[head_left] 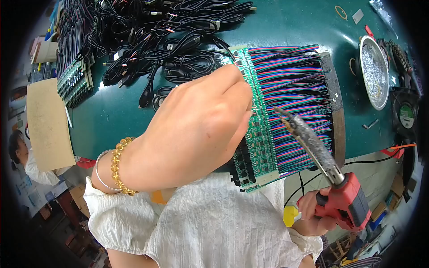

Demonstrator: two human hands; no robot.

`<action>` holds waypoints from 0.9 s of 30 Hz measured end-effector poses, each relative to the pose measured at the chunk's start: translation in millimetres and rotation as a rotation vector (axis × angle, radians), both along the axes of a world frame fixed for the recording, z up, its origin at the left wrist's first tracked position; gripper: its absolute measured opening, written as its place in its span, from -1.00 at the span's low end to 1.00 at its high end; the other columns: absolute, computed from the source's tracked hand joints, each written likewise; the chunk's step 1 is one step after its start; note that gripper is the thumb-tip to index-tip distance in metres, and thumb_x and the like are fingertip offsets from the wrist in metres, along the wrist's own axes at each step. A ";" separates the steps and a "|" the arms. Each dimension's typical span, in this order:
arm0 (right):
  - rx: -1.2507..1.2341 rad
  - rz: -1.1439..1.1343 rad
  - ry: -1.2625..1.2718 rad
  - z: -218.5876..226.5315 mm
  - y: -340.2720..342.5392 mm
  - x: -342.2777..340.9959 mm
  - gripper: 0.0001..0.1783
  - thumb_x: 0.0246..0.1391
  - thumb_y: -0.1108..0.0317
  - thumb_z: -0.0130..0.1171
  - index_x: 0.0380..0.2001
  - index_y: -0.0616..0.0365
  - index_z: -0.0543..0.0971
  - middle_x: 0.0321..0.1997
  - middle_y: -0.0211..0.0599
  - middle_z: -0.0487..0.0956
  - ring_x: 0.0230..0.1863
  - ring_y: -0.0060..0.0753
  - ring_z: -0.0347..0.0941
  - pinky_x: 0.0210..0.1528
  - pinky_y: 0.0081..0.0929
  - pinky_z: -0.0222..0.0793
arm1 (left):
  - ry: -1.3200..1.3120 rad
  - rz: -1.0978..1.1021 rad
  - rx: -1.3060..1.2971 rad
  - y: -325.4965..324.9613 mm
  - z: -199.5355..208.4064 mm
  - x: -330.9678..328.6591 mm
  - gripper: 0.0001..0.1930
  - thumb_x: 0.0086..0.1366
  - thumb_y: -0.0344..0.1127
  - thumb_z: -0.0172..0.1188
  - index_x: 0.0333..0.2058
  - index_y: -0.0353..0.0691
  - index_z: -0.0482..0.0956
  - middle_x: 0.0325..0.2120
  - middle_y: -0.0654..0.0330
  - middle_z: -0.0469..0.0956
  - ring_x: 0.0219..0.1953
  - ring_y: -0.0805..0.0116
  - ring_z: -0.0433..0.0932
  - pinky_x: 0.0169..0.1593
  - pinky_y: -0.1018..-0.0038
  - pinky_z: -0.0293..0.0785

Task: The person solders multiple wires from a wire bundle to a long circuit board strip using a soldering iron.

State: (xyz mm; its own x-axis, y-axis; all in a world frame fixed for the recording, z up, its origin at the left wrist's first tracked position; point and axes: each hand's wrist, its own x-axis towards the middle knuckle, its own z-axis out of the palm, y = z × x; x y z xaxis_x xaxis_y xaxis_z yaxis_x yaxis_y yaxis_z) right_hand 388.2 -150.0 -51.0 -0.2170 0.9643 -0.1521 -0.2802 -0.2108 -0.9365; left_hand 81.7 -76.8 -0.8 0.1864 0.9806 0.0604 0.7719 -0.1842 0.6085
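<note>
My left hand (196, 125) is raised close to the camera, fingers closed together, its fingertips pressing at the edge of a row of small green circuit boards (259, 134). I cannot see whether it pinches a wire. Bundles of red, blue, green and black wires (295, 85) run from the boards to the right. My right hand (313, 212) grips a red-handled soldering iron (344, 196); its crusted tip (282, 114) hovers over the wires just right of my left fingers. A gold bead bracelet and a silver bangle sit on my left wrist.
A heap of black cables (152, 40) covers the far left of the green table (116, 111). More wired boards (73, 80) lie at the left. A metal bowl of solder scraps (374, 71) and a small fan (405, 114) stand at the right. Another person (20, 154) is at the left edge.
</note>
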 end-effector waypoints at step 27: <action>0.201 0.334 -0.086 -21.2 7.9 19.3 -0.04 -0.18 -0.46 0.14 -0.01 0.21 0.32 -0.79 -0.50 0.34 -0.76 -0.55 0.24 -0.63 -0.54 0.17 | 0.054 -0.082 0.011 7.6 0.5 2.1 -0.83 -0.10 -0.64 0.22 -0.50 -0.33 0.43 -0.49 0.09 0.41 -0.52 0.12 0.46 -0.48 0.38 0.39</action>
State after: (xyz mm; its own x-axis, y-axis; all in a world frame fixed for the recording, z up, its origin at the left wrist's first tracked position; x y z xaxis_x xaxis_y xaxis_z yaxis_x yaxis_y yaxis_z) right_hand 407.4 -142.1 -72.2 -0.5182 0.8552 0.0014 -0.1463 -0.0870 -0.9854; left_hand 83.7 -69.2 -0.2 0.2689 0.9614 0.0586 0.7855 -0.2541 0.5643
